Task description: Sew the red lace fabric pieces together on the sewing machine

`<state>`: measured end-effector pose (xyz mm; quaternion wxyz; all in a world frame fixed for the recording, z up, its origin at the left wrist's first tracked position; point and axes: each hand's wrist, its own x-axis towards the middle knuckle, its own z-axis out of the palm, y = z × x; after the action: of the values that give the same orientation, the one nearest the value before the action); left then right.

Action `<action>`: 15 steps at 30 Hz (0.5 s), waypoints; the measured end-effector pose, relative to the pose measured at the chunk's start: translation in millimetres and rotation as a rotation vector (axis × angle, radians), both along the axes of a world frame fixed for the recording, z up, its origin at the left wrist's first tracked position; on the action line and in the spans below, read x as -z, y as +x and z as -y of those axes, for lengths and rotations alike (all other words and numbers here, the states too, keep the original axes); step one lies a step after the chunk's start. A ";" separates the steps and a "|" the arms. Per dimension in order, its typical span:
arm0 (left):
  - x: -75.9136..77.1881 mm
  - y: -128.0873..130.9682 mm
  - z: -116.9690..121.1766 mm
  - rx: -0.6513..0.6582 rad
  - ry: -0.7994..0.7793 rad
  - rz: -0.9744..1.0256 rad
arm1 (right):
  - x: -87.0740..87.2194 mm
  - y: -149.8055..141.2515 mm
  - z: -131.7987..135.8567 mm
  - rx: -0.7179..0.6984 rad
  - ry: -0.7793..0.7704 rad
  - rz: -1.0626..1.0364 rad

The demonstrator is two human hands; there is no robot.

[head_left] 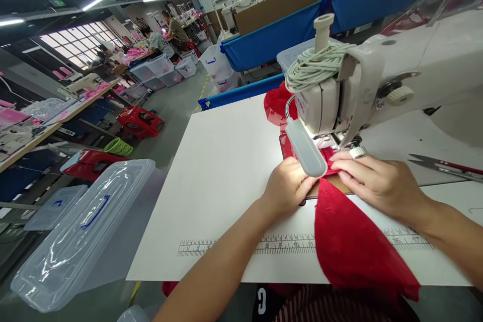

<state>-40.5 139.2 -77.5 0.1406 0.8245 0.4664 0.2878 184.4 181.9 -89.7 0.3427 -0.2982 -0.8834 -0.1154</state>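
A red piece of fabric (pixel 354 241) runs from the table's front edge up under the head of a white sewing machine (pixel 407 70) and bunches out behind it. My left hand (pixel 285 186) lies on the fabric's left edge below the machine's small lamp (pixel 305 148), fingers curled and pressed on the cloth. My right hand (pixel 372 178) rests on the fabric to the right of the needle area, fingers stretched flat toward the presser foot. The needle itself is hidden by the lamp and my fingers.
The white table (pixel 226 171) carries a printed ruler (pixel 279 245) near its front edge. Thread snips (pixel 441 165) lie at the right. A clear plastic box lid (pixel 83 231) sits at the left. Other people work at benches far behind.
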 end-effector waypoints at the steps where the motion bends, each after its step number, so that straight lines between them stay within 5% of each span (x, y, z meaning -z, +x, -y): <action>1: 0.3 -0.9 0.1 0.005 0.015 -0.019 | -1.2 1.1 1.5 0.041 0.023 -0.016; 5: 2.7 -1.1 -0.7 0.005 0.042 -0.046 | -2.5 -0.5 6.7 -0.031 0.042 -0.078; 15: -1.0 -0.4 1.4 0.051 0.053 -0.068 | 3.9 -13.1 5.5 -0.216 -0.262 -0.117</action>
<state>-40.8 137.8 -76.5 0.1100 0.8489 0.4419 0.2682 171.3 176.3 -93.6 0.3623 -0.2498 -0.8962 0.0556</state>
